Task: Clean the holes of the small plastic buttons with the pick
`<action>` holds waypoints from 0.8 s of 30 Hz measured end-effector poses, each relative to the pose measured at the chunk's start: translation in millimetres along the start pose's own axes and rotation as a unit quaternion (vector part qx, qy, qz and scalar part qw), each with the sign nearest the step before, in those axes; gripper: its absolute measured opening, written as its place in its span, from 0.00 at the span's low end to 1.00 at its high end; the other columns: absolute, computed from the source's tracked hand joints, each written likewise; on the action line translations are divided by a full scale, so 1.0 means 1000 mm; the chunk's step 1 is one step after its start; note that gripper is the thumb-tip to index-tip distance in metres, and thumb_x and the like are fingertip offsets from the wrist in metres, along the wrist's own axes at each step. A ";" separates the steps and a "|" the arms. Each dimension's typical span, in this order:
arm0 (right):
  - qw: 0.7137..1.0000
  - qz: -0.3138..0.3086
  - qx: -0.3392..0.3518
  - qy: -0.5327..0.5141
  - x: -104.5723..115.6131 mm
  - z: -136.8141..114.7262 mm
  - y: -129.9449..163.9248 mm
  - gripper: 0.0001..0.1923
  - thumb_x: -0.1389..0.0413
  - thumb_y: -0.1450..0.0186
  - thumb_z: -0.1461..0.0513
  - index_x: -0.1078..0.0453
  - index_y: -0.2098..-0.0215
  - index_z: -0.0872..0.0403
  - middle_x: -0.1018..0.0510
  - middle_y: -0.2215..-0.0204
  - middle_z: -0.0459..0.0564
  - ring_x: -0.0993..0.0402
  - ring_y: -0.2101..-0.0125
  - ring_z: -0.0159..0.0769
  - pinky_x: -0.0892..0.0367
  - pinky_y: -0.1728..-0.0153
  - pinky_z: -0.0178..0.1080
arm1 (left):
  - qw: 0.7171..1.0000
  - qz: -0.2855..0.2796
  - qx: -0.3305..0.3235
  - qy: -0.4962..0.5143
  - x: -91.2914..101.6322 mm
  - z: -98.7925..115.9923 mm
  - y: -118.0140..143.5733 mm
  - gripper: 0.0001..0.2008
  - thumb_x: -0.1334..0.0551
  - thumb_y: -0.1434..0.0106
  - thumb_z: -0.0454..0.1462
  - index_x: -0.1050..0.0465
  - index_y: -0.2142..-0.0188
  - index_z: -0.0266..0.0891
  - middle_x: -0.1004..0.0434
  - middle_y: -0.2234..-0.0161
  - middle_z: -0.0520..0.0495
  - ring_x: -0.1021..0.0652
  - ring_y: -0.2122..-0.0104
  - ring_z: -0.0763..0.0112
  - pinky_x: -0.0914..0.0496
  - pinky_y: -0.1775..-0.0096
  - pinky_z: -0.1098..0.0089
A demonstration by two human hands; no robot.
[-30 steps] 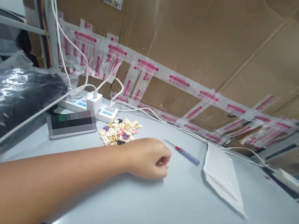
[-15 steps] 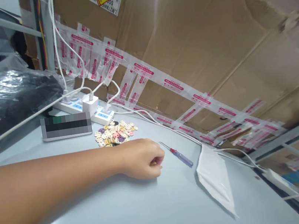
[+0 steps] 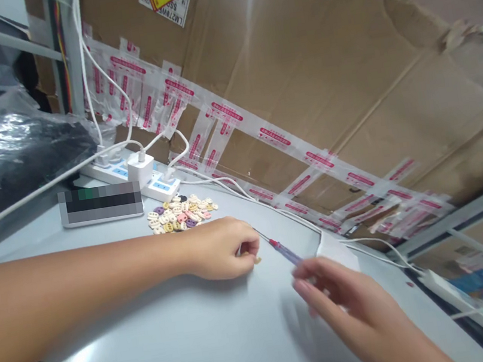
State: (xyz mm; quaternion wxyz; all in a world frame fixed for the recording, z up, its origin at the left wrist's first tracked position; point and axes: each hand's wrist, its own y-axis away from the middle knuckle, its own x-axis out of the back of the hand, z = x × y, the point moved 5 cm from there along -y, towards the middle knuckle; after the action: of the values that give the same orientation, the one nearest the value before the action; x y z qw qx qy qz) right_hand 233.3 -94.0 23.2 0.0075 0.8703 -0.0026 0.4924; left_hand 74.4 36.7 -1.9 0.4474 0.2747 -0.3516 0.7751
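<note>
My left hand [image 3: 222, 249] rests on the table with its fingers closed in a pinch; a small yellowish piece [image 3: 257, 259], like a button, sticks out at the fingertips. Behind that wrist lies a pile of small holed buttons [image 3: 183, 213] in cream, yellow, pink, purple and black. A screwdriver [image 3: 284, 251] with a clear purplish handle and a red collar lies to the right of my left hand. Over the end of its handle is my right hand [image 3: 345, 298], slightly blurred, fingers loosely curled and apart from the thumb. Whether it touches the screwdriver is unclear.
A white plastic bag [image 3: 336, 248] lies partly hidden behind my right hand. At the back stand a power strip [image 3: 163, 188] with cables and a phone-like device [image 3: 102, 218]. A taped cardboard sheet [image 3: 298, 75] walls the far side; a black wrapped bundle [image 3: 15, 154] sits left.
My right hand has come into view from the lower right, over the screwdriver's handle and the white bag. My left hand keeps its pinch in nearly the same place. The view has shifted slightly.
</note>
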 end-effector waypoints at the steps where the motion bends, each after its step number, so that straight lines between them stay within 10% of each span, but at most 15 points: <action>1: 0.999 -0.003 -0.004 -0.035 -0.007 0.003 -0.024 0.15 0.48 0.30 0.47 0.28 0.56 0.47 0.21 0.62 0.51 0.23 0.70 0.37 0.27 0.70 0.40 | 1.000 0.002 0.003 0.004 0.001 -0.001 0.000 0.04 0.43 0.40 0.34 0.30 0.70 0.39 0.26 0.69 0.50 0.28 0.70 0.72 0.37 0.67 0.70; 8: 0.973 -0.038 -0.006 -0.229 -0.047 0.015 -0.077 0.17 0.41 0.34 0.48 0.27 0.62 0.55 0.24 0.75 0.46 0.31 0.77 0.30 0.38 0.80 0.32 | 1.000 -0.003 0.002 -0.024 0.000 -0.007 -0.002 0.04 0.43 0.38 0.34 0.32 0.69 0.39 0.27 0.68 0.52 0.29 0.69 0.72 0.39 0.68 0.69; 18: 0.989 0.057 -0.012 -0.137 -0.039 0.039 -0.077 0.14 0.47 0.31 0.51 0.33 0.67 0.52 0.32 0.83 0.40 0.36 0.82 0.30 0.41 0.79 0.34 | 0.995 0.006 -0.002 -0.095 -0.004 -0.008 -0.004 0.15 0.41 0.31 0.40 0.30 0.47 0.40 0.24 0.50 0.43 0.26 0.51 0.60 0.35 0.51 0.63; 24: 0.980 0.160 0.116 0.012 -0.032 0.024 -0.071 0.09 0.50 0.31 0.57 0.34 0.69 0.50 0.28 0.79 0.45 0.32 0.79 0.36 0.38 0.76 0.39 | 0.973 0.157 -0.114 -0.125 0.035 0.040 -0.019 0.16 0.44 0.30 0.38 0.32 0.45 0.36 0.29 0.43 0.38 0.30 0.43 0.59 0.40 0.40 0.61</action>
State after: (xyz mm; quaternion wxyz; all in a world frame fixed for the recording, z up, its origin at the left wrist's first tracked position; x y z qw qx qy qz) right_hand 237.6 -23.0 -17.5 -0.1729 0.8478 -0.0847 0.4941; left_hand 79.8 28.8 53.9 0.3011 0.2578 -0.5291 0.7503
